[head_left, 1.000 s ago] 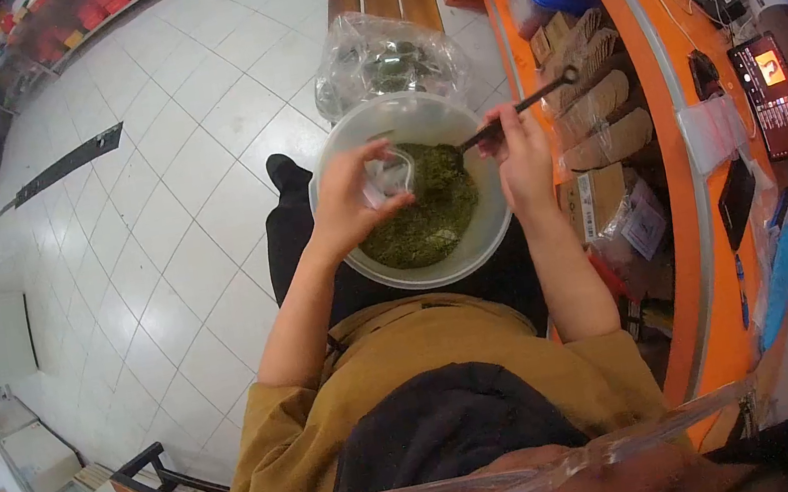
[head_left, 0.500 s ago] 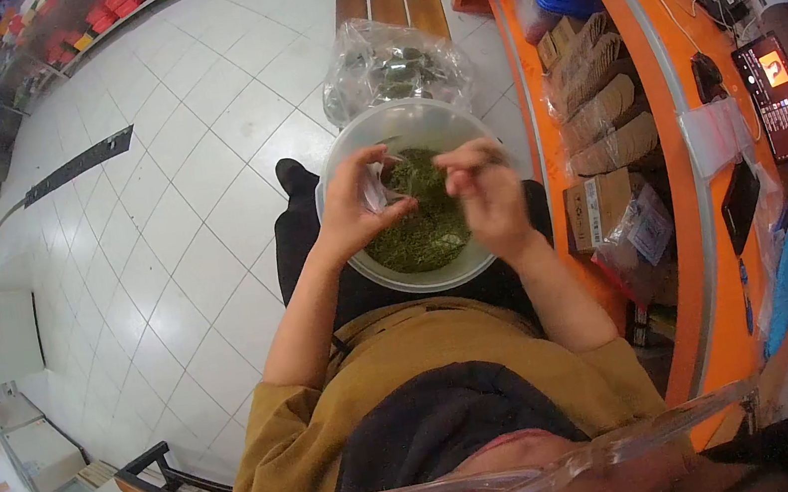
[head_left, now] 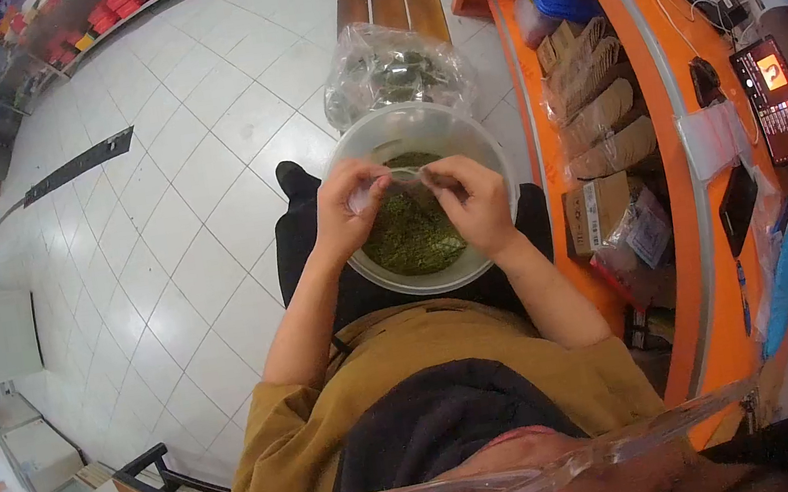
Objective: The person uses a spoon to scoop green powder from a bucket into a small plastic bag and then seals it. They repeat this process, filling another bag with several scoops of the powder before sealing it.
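Note:
A round translucent plastic tub (head_left: 490,137) sits on my lap, holding loose dried green herb (head_left: 419,242). Above it my left hand (head_left: 349,210) is closed on a small clear plastic bag (head_left: 402,182), with whitish plastic showing against the palm. My right hand (head_left: 473,200) pinches the other side of the bag's upper edge between thumb and fingers. The bag is stretched between the two hands, and green shows through and below it.
Beyond the tub, a large clear bag (head_left: 394,70) with green material lies on a slatted wooden bench (head_left: 388,0). On the right stands an orange shelf counter (head_left: 632,41) with stacked brown packs (head_left: 602,111), a cardboard box (head_left: 599,212) and a lit tablet (head_left: 777,102).
My right hand has come up and left to the small bag and now pinches its edge. The left hand has shifted slightly, its fingers closing from a wide curl.

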Demonstrator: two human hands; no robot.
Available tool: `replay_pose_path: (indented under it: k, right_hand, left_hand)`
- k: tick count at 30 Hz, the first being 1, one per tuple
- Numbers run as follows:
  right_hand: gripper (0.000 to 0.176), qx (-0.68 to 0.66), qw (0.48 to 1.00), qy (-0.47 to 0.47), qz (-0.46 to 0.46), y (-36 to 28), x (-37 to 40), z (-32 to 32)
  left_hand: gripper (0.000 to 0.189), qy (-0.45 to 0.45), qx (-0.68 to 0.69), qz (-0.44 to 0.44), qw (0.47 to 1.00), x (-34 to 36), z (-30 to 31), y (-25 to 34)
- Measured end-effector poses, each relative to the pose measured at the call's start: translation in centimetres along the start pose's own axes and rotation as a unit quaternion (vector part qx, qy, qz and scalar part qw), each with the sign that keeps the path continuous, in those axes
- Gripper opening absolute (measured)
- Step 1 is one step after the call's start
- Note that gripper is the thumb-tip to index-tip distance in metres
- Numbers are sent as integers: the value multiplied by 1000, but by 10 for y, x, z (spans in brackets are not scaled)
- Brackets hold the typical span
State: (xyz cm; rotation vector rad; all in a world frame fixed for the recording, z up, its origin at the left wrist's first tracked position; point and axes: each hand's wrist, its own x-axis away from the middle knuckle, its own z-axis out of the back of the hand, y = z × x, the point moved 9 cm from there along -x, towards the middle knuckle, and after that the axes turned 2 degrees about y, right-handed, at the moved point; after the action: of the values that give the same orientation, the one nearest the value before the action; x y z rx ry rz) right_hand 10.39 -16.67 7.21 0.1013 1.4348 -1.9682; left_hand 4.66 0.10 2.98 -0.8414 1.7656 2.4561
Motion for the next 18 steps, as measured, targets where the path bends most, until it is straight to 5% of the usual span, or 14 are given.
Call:
replay_pose_path:
  k: [2,5,8,15,18]
  right_hand:
    - [21,-28,996,9,-85,9,5,-2]
    - [18,-26,990,-12,-139,18,4,-5]
    - [15,65,995,-26,69,-10,-6,-8]
    - [13,81,985,-138,-71,28,1,-33]
    - [29,8,984,-125,-125,51,-6,-37]
  left_hand:
    - [8,-8,-4,36,999,3,0,-6]
    - [9,-24,-58,-56,996,1,-1,14]
    - [14,-53,-86,-81,992,1,-5,24]
    - [19,-73,-134,-104,983,6,-13,21]
    - [26,-34,-106,-73,991,2,-5,20]
